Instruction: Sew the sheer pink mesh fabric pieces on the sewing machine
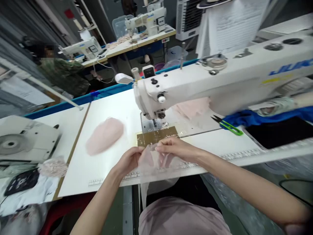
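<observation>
Sheer fabric piece (146, 164), one: at the front edge of the white table (78, 173), hanging below my fingertips, long axis down past that edge, narrow tail pointing toward my lap.
Left hand (131, 159), mine, one: thumb and fingers pinching the cloth's left side.
Right hand (174, 147), mine, one: fingertips pinching its top edge.
Brown plate (158, 134), one: just beyond my fingers.
Pink fabric pieces (105, 135), two: one toward the table's left edge, one under the Juki sewing machine (195, 81), itself one.
Green-handled thread snips (231, 127), one: right of the needle.
</observation>
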A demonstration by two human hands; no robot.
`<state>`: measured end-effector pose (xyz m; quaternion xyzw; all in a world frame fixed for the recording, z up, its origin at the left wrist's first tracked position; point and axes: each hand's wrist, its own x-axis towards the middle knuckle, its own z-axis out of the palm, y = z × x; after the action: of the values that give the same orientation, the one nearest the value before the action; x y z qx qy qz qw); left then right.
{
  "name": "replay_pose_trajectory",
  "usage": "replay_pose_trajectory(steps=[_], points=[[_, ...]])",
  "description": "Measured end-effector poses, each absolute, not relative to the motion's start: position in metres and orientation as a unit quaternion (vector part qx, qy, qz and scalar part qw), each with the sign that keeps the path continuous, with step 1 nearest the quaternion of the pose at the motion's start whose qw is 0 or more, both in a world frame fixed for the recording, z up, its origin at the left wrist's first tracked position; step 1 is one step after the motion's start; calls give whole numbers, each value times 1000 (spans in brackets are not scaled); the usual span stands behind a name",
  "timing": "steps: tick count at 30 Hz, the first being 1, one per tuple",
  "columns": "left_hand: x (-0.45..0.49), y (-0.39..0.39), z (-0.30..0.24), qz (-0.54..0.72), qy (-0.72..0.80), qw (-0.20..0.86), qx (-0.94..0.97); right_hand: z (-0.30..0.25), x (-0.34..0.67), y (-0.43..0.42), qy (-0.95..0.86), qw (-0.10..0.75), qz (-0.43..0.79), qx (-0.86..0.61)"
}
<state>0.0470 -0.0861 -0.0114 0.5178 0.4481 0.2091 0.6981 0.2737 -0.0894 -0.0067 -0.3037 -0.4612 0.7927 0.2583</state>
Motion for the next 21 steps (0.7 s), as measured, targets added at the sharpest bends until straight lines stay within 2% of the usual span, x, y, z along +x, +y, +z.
replay_pose_trajectory(steps=[6,11,18,21], points=[[61,-66,6,176,408,634,633,-11,267,-67,-526,182,760,-334],[73,-53,1,194,402,652,612,-13,281,-52,-546,210,730,-352],[77,-34,-2,171,433,590,660,-6,293,-30,-660,212,568,-444],[79,-27,-5,170,456,542,685,-6,291,-26,-637,198,587,-459]])
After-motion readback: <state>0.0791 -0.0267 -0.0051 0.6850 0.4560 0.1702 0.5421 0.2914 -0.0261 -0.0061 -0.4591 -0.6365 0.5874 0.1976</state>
